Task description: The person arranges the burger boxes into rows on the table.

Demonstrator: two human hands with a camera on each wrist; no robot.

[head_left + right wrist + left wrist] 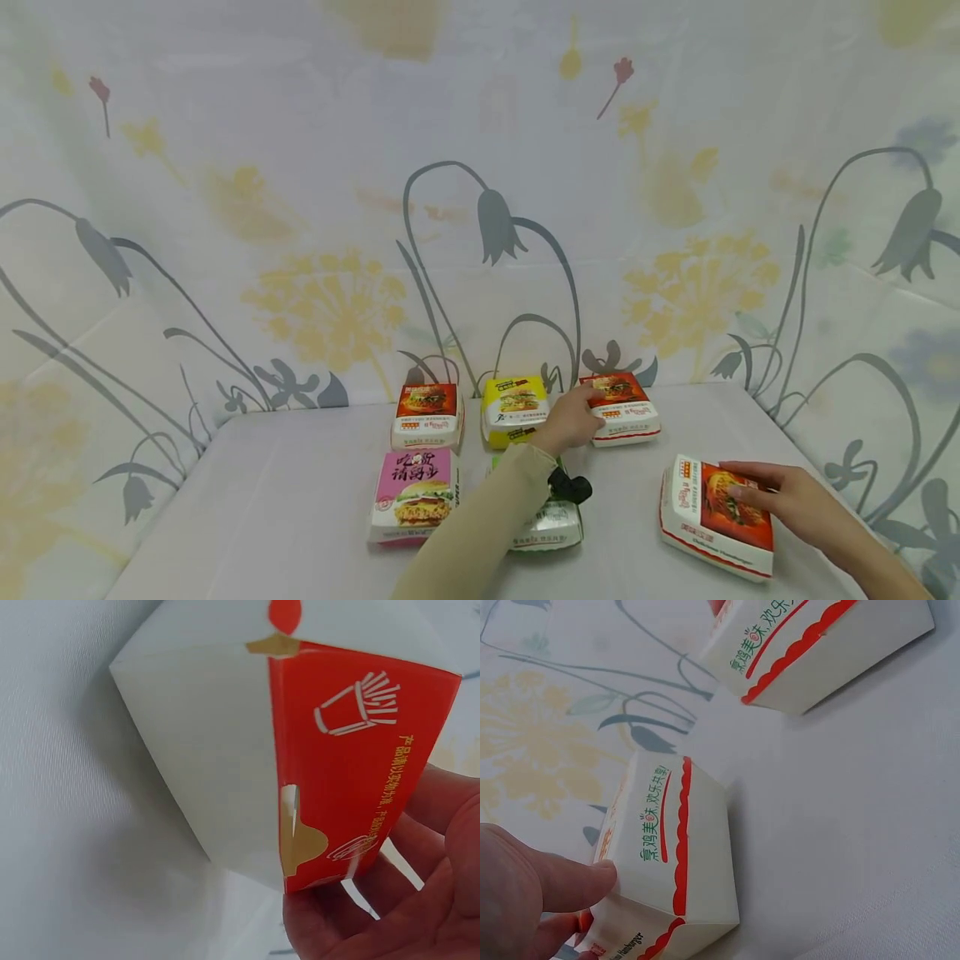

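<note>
My left hand (573, 421) reaches across to a red-and-white burger box (621, 407) at the back right. In the left wrist view its thumb (592, 879) lies along the box's upper edge, the other fingers bent at the corner and partly hidden. At the right, my right hand (787, 504) holds another red-and-white burger box (716, 517), thumb on the lid and fingers round its far side. The right wrist view shows this box's red end panel (352, 750) with fingers (397, 900) behind it; whether its base touches the table cannot be told.
On the pale table (262, 500) stand a red burger box (427, 414), a yellow box (514, 408) and a pink box (416, 496). A green-and-white box (551, 527) lies partly hidden under my left forearm (480, 525). Flower-patterned cloth (480, 125) hangs behind.
</note>
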